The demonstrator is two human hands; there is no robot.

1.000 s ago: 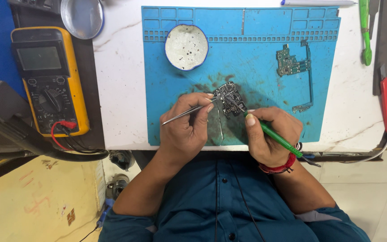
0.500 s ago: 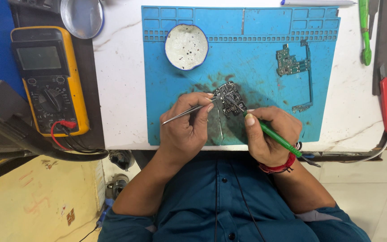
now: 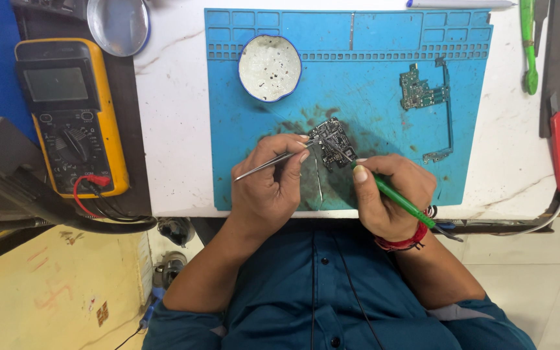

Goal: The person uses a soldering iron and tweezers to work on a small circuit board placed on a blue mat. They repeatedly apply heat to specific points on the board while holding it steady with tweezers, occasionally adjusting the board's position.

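Dark circuit board [image 3: 333,142], scorched-looking, prob. tweezers [image 3: 273,161] touching.

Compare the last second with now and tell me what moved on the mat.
Nothing has visibly changed. The left hand still holds the tweezers at the small circuit board, and the right hand still holds the green-handled tool with its tip at the same board. The white dish, the second board and the yellow multimeter lie where they were.
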